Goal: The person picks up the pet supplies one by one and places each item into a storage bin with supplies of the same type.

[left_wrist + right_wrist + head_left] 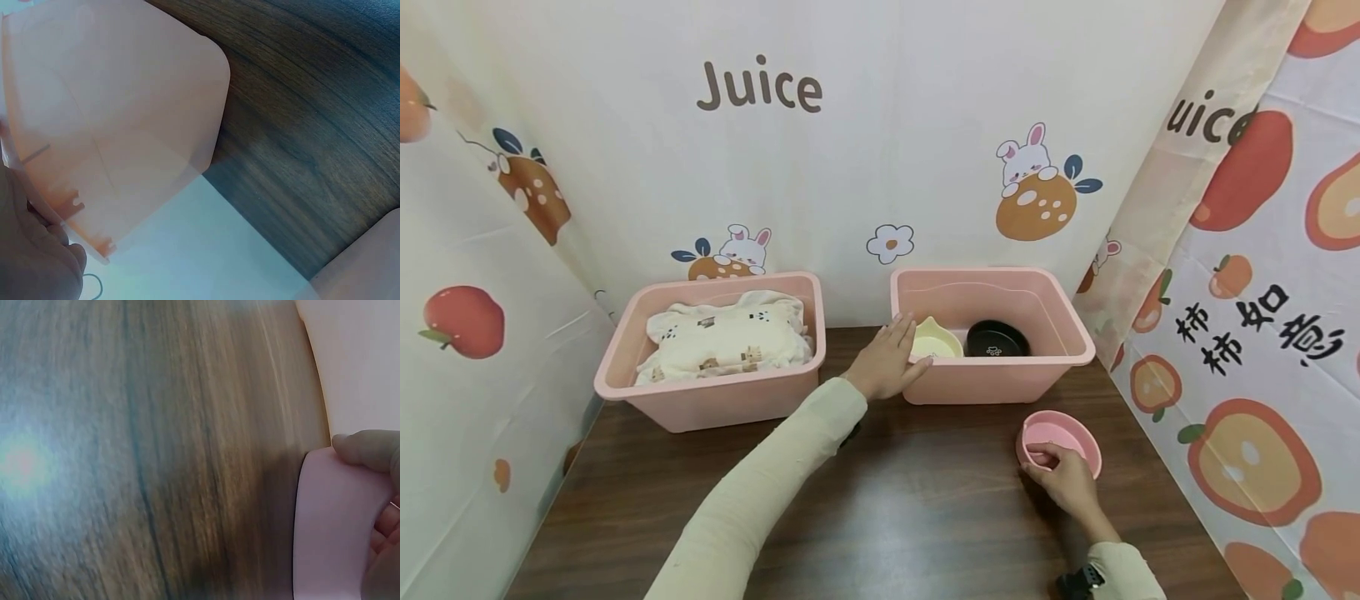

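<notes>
My right hand [1066,479] pinches the near left rim of a round pink bowl [1078,433], thumb outside and fingers inside. In the right wrist view the bowl's smooth side wall [334,519] shows beneath the thumb, close to the wooden table. My left hand [883,360] rests on the left front corner of the right pink bin [985,382], fingers stretched along its rim. Inside that bin lie a pale yellow bowl [936,340] with a pointed edge and a round black dish [997,339]. In the left wrist view my left hand [37,244] lies at the bin's rim.
A second pink bin [722,404] stands on the left, holding a cream printed cushion-like cloth item [726,333]. Both bins stand at the back of the dark wooden table [880,517], against a printed curtain [880,150]. More printed cloth hangs along both sides.
</notes>
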Motion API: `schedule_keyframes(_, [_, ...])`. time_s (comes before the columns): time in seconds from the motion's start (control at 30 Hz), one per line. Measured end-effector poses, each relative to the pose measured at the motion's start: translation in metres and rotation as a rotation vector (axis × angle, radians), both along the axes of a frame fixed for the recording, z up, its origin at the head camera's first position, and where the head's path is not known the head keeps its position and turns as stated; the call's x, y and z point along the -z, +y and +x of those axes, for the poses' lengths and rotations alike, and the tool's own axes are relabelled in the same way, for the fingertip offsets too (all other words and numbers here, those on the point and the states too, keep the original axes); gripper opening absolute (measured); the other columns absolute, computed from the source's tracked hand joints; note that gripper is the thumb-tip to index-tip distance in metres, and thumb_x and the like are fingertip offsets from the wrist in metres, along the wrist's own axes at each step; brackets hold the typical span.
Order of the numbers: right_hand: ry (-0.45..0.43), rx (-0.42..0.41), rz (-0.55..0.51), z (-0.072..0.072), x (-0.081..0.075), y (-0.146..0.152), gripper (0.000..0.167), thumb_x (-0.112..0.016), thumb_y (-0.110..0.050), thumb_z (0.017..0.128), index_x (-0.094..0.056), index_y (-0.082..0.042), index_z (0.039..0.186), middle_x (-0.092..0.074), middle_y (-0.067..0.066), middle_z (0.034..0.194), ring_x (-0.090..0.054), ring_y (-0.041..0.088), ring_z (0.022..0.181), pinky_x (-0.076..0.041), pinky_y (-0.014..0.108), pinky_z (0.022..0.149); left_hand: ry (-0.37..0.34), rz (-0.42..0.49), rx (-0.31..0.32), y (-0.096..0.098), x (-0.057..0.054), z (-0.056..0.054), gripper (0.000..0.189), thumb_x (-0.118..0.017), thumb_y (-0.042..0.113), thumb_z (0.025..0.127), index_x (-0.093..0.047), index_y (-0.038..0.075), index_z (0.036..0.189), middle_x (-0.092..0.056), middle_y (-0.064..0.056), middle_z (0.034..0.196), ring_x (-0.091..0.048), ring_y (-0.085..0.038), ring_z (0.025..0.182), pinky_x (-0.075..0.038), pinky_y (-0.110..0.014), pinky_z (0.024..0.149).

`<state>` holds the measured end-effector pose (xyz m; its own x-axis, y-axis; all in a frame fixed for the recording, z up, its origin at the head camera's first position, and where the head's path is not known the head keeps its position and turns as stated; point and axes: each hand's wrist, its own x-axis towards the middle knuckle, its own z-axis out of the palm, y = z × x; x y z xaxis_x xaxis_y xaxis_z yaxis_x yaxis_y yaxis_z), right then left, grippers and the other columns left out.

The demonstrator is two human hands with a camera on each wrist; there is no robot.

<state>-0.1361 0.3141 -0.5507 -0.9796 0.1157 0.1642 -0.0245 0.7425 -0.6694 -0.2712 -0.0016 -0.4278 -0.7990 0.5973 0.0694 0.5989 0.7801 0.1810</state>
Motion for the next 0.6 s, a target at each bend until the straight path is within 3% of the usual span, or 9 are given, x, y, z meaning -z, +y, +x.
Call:
schedule_keyframes(0.27, [-0.015, 0.072, -0.008, 0.001, 0.0006, -0.0031, 0.016, -0.081, -0.005, 0.069, -0.073, -0.007, 0.083, -0.066, -0.004, 0.065, -0.049, -0.003, 0.055, -0.039, 0.021, 0.052, -0.007, 0.002, 0.005, 0.0, -0.0004, 0.0005, 0.077, -0.027, 0.053, 0.101, -0.017, -0.005, 0.15, -0.007, -0.015, 0.16, -0.01, -0.03, 0.147, -0.014, -0.04, 0.118])
schedule_keyframes(0.6, [-0.051, 0.085, -0.014, 0.0013, -0.003, -0.0047, 0.014, -0.08, -0.006, 0.071, -0.073, -0.006, 0.083, -0.067, 0.0, 0.068, -0.051, -0.002, 0.055, -0.039, 0.022, 0.052, -0.002, 0.005, 0.003, -0.0003, 0.0007, -0.0003, 0.077, -0.027, 0.053, 0.101, -0.018, -0.005, 0.15, -0.01, -0.016, 0.16, -0.011, -0.031, 0.147, -0.016, -0.041, 0.118])
